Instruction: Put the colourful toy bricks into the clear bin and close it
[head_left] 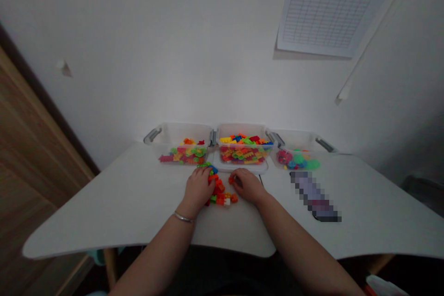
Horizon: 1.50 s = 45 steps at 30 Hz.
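Note:
A cluster of joined toy building bricks (219, 188) in red, orange, green, blue and white lies on the table before me. My left hand (199, 188) is closed against its left side, its thumb and fingers partly covering the bricks. To the right of the cluster, my right hand (247, 186) pinches a small red-orange toy brick (231, 179), apart from the build. At the cluster's near end, a white brick (227, 202) and an orange brick (234, 198) stick out to the right.
Three clear boxes stand along the wall: the left box (185, 130) and middle box (243, 129) hold bricks, the right box (298, 136) round colourful pieces. A lid (262, 167) lies under the middle one. A blurred-out phone-like object (314, 196) lies right on the white table (121, 208).

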### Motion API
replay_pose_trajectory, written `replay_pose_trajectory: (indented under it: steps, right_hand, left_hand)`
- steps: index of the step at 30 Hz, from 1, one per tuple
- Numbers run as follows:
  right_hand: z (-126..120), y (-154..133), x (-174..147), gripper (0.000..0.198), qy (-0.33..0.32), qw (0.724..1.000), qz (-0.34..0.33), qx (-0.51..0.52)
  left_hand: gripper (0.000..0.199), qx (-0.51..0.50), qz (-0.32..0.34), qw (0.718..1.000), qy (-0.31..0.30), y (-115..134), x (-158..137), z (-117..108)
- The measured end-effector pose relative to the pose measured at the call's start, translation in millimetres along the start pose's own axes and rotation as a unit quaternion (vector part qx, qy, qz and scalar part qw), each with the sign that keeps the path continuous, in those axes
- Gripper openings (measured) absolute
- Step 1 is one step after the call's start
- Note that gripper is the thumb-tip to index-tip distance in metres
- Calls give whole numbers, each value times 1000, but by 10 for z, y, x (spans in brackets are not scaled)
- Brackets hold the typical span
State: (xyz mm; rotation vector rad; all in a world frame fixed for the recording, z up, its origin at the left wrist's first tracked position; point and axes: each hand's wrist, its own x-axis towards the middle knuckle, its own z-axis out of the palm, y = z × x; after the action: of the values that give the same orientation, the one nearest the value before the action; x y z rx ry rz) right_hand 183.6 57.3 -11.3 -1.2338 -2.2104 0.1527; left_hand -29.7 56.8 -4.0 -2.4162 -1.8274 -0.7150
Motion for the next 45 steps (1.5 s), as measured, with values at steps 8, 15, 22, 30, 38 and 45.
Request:
replay_pose_trajectory:
  steps: [8,15,22,30,38,45]
  right_hand:
    - [-118,2,74,9,266,964,-12,22]
    - [-490,0,314,4,410,912,27,-12]
    - [-602,137,529,12,376,920,96,-49]
    - [-443,146,503,24,305,941,54,-134]
    - [-414,120,348,36,305,948,17,-95]
    - [-87,-40,101,23,233,970,-36,57]
  left_hand:
    - [40,-7,-1,1000,2,-14,1,17]
    - [41,-5,-4,1000,-5,-3,4,4]
    - [39,-3,-6,1000,0,10,6,3]
    - [40,3,-5,1000,-9,10,11,-13]
    - [41,6,-6,1000,-13,15,5,-25]
    - [39,0,3,1000,1,-2,6,10]
